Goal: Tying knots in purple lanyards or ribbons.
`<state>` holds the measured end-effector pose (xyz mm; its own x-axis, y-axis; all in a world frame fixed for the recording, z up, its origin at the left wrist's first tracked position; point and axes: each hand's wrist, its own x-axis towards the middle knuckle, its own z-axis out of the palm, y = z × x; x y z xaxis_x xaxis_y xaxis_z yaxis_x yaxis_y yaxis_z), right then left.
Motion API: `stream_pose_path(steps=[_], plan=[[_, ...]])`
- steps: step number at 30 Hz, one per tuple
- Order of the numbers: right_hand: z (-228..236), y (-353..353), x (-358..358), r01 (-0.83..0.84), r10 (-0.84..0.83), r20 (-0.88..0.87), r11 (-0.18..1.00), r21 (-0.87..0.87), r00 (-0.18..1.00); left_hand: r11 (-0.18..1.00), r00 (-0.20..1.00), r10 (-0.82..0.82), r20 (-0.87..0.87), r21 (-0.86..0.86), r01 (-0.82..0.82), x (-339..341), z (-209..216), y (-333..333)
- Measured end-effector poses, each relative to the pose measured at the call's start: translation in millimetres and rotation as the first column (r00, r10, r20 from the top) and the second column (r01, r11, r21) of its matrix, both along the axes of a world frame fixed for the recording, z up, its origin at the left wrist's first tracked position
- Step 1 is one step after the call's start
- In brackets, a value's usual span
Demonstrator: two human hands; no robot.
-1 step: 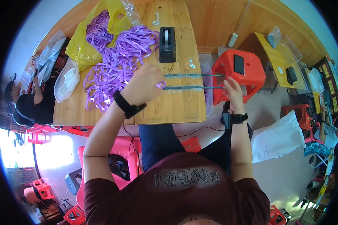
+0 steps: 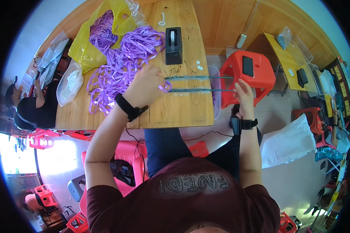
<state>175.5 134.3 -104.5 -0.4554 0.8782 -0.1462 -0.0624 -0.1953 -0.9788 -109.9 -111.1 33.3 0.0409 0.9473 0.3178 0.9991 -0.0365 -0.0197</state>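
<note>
Two thin dark rods [image 2: 200, 90] lie side by side, fixed with clear tape on the wooden table [image 2: 190, 112]; their right ends stick out past its edge. At their left ends my left hand [image 2: 147, 83] is closed on purple ribbon [image 2: 167, 86], a short loop of which shows beside the fingers. Loosely bent and apart, the fingers of my right hand [image 2: 243, 97] are beside the right tip of the nearer rod; I see nothing in them. A tangled heap of the same ribbon covers the table left of and beyond my left hand.
Beyond the rods stands a black tape dispenser [image 2: 173, 46]. A yellow bag [image 2: 83, 46] and a white-lined plastic tub [image 2: 70, 83] are at the left. A red stool [image 2: 237, 64] bearing a phone [image 2: 247, 66] stands right of the table, beside a clear bin [image 2: 216, 106].
My left hand has shifted slightly left, and the ribbon loop has shifted a little with it. My right hand has barely moved.
</note>
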Motion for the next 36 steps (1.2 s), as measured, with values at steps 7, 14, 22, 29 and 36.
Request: stream_pose_path(steps=[7,14,22,29,36], plan=[[105.8,-79.8,-8.5,-0.031,0.114,-0.177,0.909,0.417,0.978,0.995,0.694,0.088,0.715,-0.038,-0.087,60.8,72.0,-0.2],[111.6,-128.7,-22.2,-0.423,0.493,-0.093,0.815,0.396,0.865,0.946,0.796,-0.323,0.512,0.203,0.254,157.0,45.7,-10.5],[102.7,-100.3,38.8,-0.259,0.279,-0.18,0.957,0.128,0.943,0.998,0.505,-0.064,0.861,0.059,0.026,129.8,5.3,-20.4],[127.4,-106.6,60.1,-0.092,0.09,0.022,0.939,0.33,0.996,0.994,0.112,0.059,0.992,-0.069,0.085,116.8,-9.7,-13.0],[127.6,-92.1,78.6,0.052,-0.177,0.062,0.576,0.816,0.982,0.988,0.139,0.012,0.99,-0.033,0.152,148.0,-18.4,-5.9]])
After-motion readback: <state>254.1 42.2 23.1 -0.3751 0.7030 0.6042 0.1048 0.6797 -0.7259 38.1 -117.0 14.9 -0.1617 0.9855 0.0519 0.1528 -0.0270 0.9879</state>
